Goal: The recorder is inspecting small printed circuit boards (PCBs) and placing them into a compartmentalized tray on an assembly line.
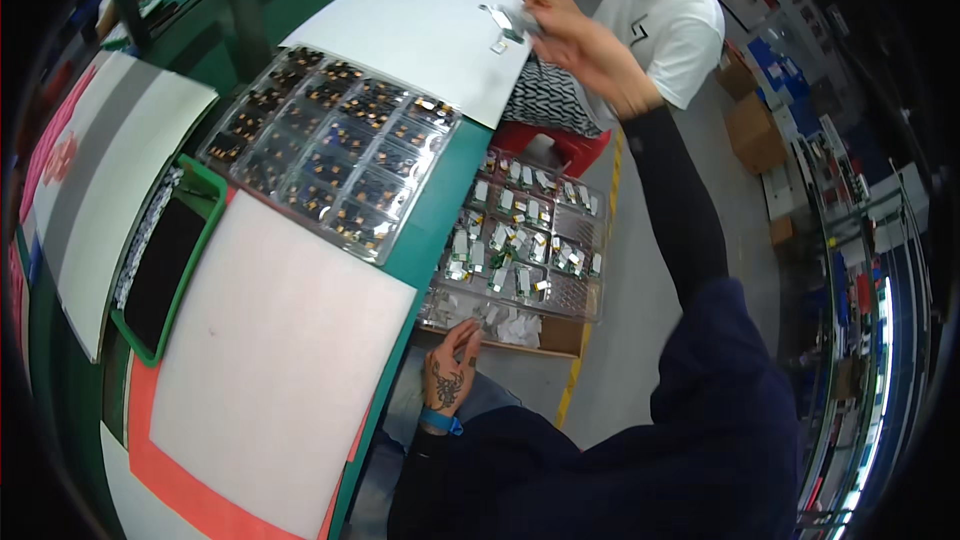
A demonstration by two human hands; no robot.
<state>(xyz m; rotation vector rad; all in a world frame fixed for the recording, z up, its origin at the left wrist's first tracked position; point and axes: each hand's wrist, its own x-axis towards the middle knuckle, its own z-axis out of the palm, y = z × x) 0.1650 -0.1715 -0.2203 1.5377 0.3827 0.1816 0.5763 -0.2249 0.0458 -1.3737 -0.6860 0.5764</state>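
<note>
Small, flat white-and-dark parts (501, 19) lie loose at upper centre; crumpled whitish pieces (519, 328) lie heaped just below centre.

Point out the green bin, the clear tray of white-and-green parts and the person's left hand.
Green bin (204, 180): head view, on its far end wall.
Clear tray (573, 293): head view, on a bare lower-right compartment.
Left hand (450, 377): head view, on its back.

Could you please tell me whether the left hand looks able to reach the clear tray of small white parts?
Probably yes: the left hand is close to the tray, with nothing apparent blocking the way.
</note>
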